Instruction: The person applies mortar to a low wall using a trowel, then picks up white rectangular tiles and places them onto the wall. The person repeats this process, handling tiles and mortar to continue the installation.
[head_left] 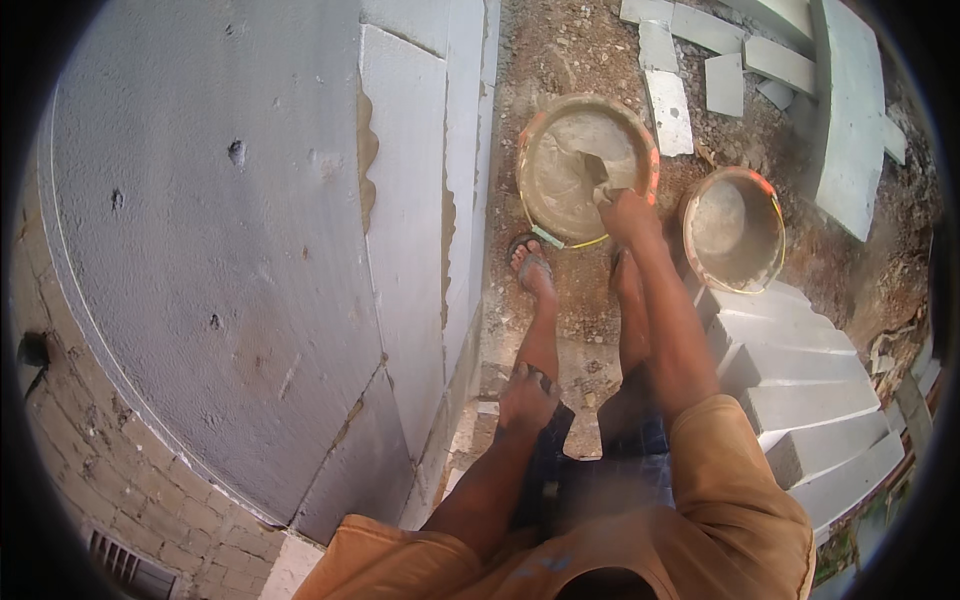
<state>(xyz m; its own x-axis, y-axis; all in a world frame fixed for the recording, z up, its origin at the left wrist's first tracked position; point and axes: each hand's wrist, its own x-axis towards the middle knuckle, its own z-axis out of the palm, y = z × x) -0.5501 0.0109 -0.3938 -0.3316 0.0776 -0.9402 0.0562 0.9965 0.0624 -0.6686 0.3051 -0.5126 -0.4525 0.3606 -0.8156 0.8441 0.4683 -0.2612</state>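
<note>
My right hand (pixel 630 217) is closed around the handle of a trowel (pixel 595 168). The trowel's blade dips over wet grey-brown mortar (pixel 565 185) inside a round bucket (pixel 527 170) with a yellow wire handle. My left hand (pixel 528 400) rests on my left knee, with nothing visible in it. Just right of the mortar bucket stands a second bucket (pixel 765 245), its inside coated with mortar residue.
A wall of large pale blocks (pixel 230 250) rises on my left, mortar squeezed from its joints. White blocks (pixel 810 390) are lined up at lower right. Cut block pieces (pixel 725 85) and a long slab (pixel 850 110) lie on gravelly ground (pixel 570 50) beyond the buckets.
</note>
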